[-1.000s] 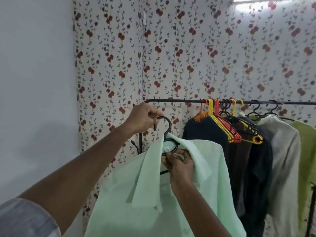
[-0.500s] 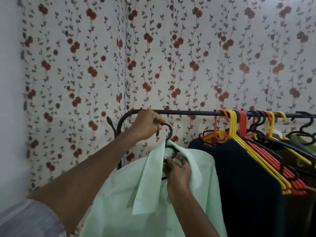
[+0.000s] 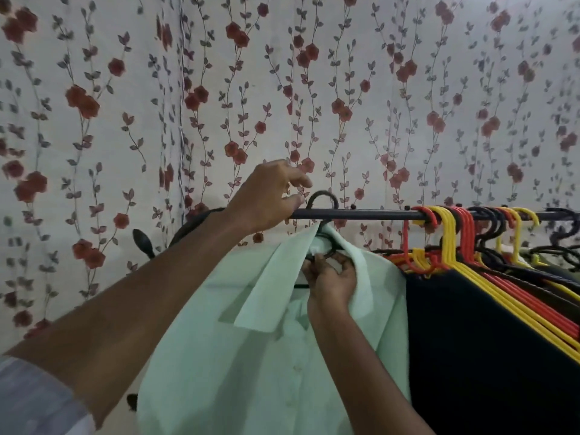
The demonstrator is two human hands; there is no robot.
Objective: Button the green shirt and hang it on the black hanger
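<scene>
The soft, light shirt hung on the hanger hooked over the rail's left end, best steadied at the collar, where the right hand pinched it, the left hand loosely uncurled beside the hook.

Person: two bare forearms, left hand and right hand ungloved (no rings visible), grey sleeve behind the left forearm.
</scene>
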